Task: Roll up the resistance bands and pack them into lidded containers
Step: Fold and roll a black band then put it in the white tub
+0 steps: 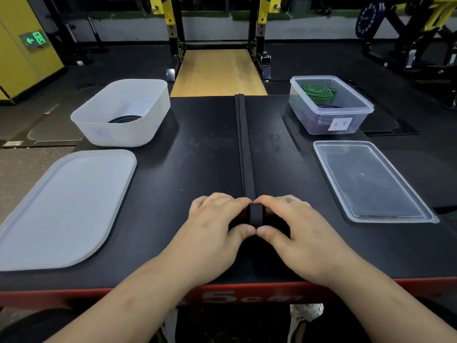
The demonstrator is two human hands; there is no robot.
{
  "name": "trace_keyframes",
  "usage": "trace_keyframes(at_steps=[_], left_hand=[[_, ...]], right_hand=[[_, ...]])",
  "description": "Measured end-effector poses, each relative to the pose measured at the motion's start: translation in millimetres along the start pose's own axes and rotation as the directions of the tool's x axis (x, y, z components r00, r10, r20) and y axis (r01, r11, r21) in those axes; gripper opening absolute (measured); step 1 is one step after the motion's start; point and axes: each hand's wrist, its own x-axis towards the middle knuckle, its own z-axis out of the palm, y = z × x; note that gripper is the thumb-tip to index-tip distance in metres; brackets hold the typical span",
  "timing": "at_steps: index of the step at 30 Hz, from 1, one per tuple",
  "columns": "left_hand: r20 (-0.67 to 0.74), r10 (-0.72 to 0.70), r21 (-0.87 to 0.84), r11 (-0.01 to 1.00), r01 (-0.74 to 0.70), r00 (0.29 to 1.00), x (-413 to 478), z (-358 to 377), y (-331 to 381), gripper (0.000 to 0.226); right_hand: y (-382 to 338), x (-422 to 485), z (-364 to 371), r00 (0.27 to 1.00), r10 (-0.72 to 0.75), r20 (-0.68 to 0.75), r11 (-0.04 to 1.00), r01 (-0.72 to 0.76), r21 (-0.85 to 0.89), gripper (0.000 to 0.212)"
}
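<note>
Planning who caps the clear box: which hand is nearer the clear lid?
Right. The right hand sits left of the clear lid; the left hand is farther left, beyond the band roll.

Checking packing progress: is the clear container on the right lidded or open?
Open: the clear container is uncovered, its lid lying flat beside it.

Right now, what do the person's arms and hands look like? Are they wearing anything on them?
Both forearms are bare: no sleeves, no watch. The left hand and right hand wear no gloves or rings that show. A small dark mark sits on the back of the right hand, near the knuckles.
</note>
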Motion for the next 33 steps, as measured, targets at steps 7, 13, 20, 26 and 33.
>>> trace_keyframes(at_steps=[7,13,20,26,33], left_hand=[[0.033,0.008,-0.007,1.0,-0.008,0.999,-22.9,1.3,6.8,0.048],[0.022,-0.06,-0.046,0.997,0.061,0.998,-23.3,-2.4,12.8,0.045],[0.035,-0.109,-0.033,0.993,0.11,0.993,-21.5,1.9,9.4,0.048],[0.034,-0.113,-0.011,0.993,0.114,0.993,-12.2,1.3,5.6,0.046],[0.014,-0.08,-0.015,0.997,0.08,0.997,-7.4,1.9,5.0,0.051]], right_hand=[[-0.8,-18.0,-3.8,0.993,-0.109,0.045,0.994,0.109,0.001,0.057],[-6.0,-17.6,-3.3,0.995,-0.095,0.028,0.995,0.095,0.013,0.056],[-5.7,-12.9,-3.2,0.998,-0.011,-0.06,0.995,0.016,0.1,0.041],[-2.5,-10.6,-1.8,0.999,0.013,-0.045,0.994,-0.009,0.105,0.053],[-0.1,-7.2,-1.8,0.999,0.032,-0.032,0.995,-0.029,0.093,0.058]])
